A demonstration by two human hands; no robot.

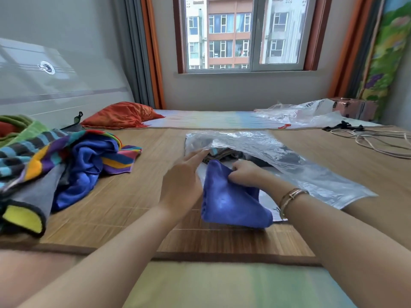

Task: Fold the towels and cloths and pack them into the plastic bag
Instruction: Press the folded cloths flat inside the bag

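Right now we reach both bare forearms forward over the bamboo mat that covers the bed. Our right hand, with thin bangles on its wrist, has its fingers curled tight round the top edge of a folded blue cloth; the cloth is plush and soft-looking, and hangs down from the grip in a rough triangle, its lower corner resting at the mouth of the plastic bag. Our left hand holds nothing: the fingers are mostly straight, the forefinger stretched out to the rim of the bag's opening, though the blur leaves us unsure whether it lifts the film or only touches it.

The bag is clear, thin and crinkled, lying flat on the mat and running away to the right. Inside it, just beyond the blue cloth, lies a dark bundle of folded cloths.

To the left sits a loose heap of unfolded towels: a striped one in many colours, a bright blue terry one, a grey one, and a piece with a yellow face and dark binding. Behind the heap lies an orange pillow. At the far right a second crumpled plastic sheet rests near a coil of pale cable.
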